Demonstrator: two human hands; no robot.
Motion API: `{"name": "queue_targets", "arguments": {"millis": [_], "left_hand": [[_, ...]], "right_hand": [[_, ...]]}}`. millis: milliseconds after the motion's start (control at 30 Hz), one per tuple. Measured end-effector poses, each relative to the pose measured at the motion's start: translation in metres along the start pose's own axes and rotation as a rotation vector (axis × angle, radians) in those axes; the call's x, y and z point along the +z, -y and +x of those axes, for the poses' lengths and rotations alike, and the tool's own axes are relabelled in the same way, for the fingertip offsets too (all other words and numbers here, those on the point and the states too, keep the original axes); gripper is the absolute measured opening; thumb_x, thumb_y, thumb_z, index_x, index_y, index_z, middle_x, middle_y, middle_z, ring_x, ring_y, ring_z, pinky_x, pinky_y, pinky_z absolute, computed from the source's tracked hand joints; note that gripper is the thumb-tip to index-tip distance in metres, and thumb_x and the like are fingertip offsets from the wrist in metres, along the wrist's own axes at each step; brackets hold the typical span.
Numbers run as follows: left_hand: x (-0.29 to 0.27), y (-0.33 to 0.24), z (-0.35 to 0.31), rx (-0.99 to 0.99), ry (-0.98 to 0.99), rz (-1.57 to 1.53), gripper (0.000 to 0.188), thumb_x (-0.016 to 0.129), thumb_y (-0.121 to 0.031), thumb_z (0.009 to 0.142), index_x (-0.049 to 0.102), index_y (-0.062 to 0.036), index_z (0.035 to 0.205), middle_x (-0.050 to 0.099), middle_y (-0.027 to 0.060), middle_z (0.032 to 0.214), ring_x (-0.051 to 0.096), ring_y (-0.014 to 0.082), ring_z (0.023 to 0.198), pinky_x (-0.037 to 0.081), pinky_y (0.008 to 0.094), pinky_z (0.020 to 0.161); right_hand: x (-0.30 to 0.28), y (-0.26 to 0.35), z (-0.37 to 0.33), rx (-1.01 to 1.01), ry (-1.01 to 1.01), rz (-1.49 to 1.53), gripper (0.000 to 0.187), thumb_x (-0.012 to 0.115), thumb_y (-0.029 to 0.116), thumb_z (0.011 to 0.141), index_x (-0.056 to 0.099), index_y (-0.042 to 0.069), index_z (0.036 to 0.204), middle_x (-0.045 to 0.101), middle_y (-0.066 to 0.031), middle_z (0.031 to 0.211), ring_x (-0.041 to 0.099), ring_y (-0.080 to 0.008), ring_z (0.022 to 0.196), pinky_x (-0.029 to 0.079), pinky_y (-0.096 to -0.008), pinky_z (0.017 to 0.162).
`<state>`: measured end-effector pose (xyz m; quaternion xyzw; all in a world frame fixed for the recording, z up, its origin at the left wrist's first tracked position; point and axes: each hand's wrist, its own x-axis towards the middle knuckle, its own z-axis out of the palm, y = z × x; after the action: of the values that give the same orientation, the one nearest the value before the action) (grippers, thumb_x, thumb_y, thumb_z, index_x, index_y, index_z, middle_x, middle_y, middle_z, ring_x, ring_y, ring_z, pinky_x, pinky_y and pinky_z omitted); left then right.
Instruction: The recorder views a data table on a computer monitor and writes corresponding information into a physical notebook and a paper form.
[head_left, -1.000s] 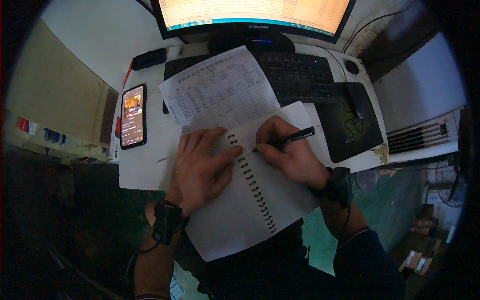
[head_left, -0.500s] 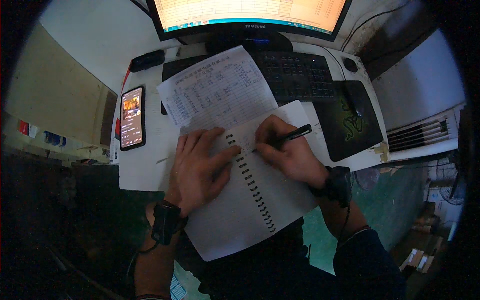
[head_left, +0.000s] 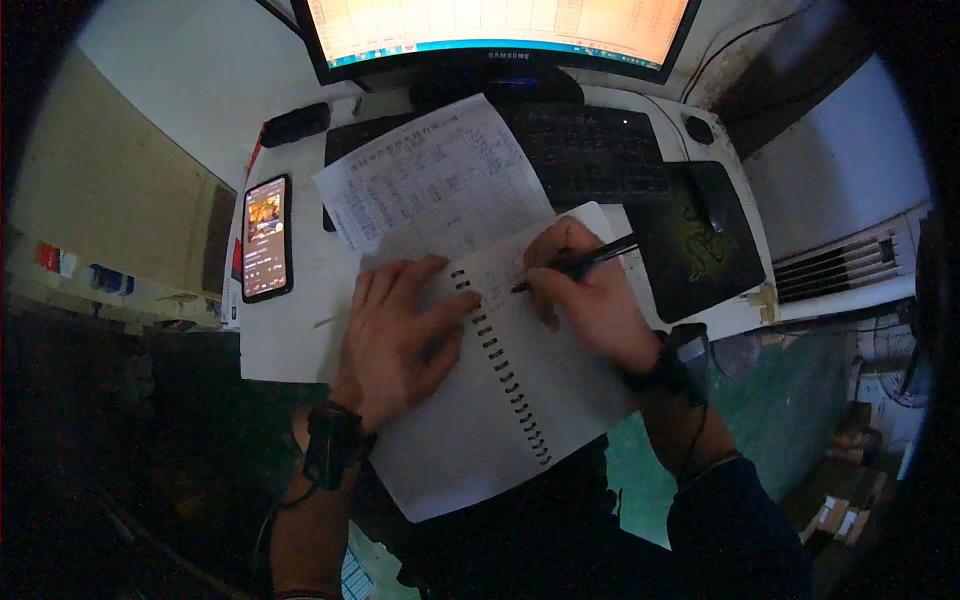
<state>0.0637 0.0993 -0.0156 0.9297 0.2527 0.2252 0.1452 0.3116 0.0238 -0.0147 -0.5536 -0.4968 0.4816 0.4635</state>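
A spiral notebook (head_left: 440,440) lies open, its near part jutting past the desk's front edge over my lap. My left hand (head_left: 405,325) rests flat on its left page with the fingers spread, the thumb reaching the black coil binding. In my right hand (head_left: 595,300) is a black pen (head_left: 608,250), pinched between thumb and fingers. The pen's tip is at the upper part of the right page, beside some small handwriting. Beyond the notebook, a filled-in paper form (head_left: 435,175) with ruled rows lies partly over the keyboard (head_left: 590,150).
A lit monitor (head_left: 500,60) stands at the back. The phone (head_left: 265,240) with its screen on lies at the desk's left. On the right, a computer mouse (head_left: 705,200) sits on a black mouse pad (head_left: 690,270). A dark case (head_left: 295,122) is at the far left corner.
My right hand has shifted slightly to the right with the pen, whose tip moved a little along the page. My left hand stays in place on the notebook.
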Motion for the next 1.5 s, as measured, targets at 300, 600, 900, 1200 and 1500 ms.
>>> {"name": "queue_targets", "arguments": {"millis": [300,600,900,1200,1500], "left_hand": [[0.003,0.006,0.001,0.001,0.025,0.028,0.042,0.072,-0.017,0.082,0.076,-0.0204,0.124,0.06,0.0175,0.14,0.053,0.0394,0.128,0.042,0.0523,0.109],[0.008,0.007,-0.003,0.003,0.02,0.014,0.04,0.073,-0.016,0.08,0.079,-0.0229,0.118,0.061,0.0126,0.139,0.054,0.0358,0.126,0.043,0.0496,0.106],[-0.004,-0.001,-0.003,-0.006,0.006,-0.043,0.043,0.076,-0.012,0.079,0.078,-0.0196,0.121,0.062,0.0108,0.138,0.054,0.0325,0.129,0.043,0.0456,0.11],[-0.002,-0.003,-0.003,-0.011,-0.017,-0.073,0.042,0.076,-0.012,0.082,0.077,-0.0179,0.123,0.061,0.0117,0.138,0.053,0.0328,0.129,0.042,0.045,0.109],[0.0,0.0,-0.004,-0.008,-0.025,-0.097,0.04,0.077,-0.013,0.082,0.078,-0.0195,0.121,0.061,0.0113,0.14,0.053,0.0328,0.128,0.043,0.0451,0.108]], "right_hand": [[-0.077,0.019,-0.051,0.123,-0.343,-0.38,0.034,0.074,0.016,0.098,0.061,0.003,0.127,0.065,-0.0052,0.091,0.059,-0.0127,0.079,0.05,-0.031,0.072],[-0.208,-0.032,-0.04,-0.232,-0.84,-0.92,0.05,0.078,0.023,0.095,0.059,0.001,0.136,0.068,-0.0226,0.12,0.066,-0.0367,0.108,0.053,-0.0417,0.096],[-0.218,-0.039,-0.024,-0.145,-0.584,-0.838,0.065,0.08,0.02,0.09,0.052,0.002,0.147,0.058,-0.0262,0.146,0.056,-0.044,0.135,0.046,-0.0462,0.114],[-0.221,-0.048,-0.026,-0.237,-0.538,-0.931,0.056,0.076,0.014,0.092,0.058,0.006,0.145,0.054,-0.022,0.155,0.052,-0.0416,0.142,0.043,-0.0465,0.119],[-0.215,-0.04,-0.026,-0.204,-0.549,-0.982,0.056,0.074,0.017,0.092,0.059,0.008,0.145,0.052,-0.0226,0.156,0.05,-0.0442,0.143,0.043,-0.0486,0.118]]}}
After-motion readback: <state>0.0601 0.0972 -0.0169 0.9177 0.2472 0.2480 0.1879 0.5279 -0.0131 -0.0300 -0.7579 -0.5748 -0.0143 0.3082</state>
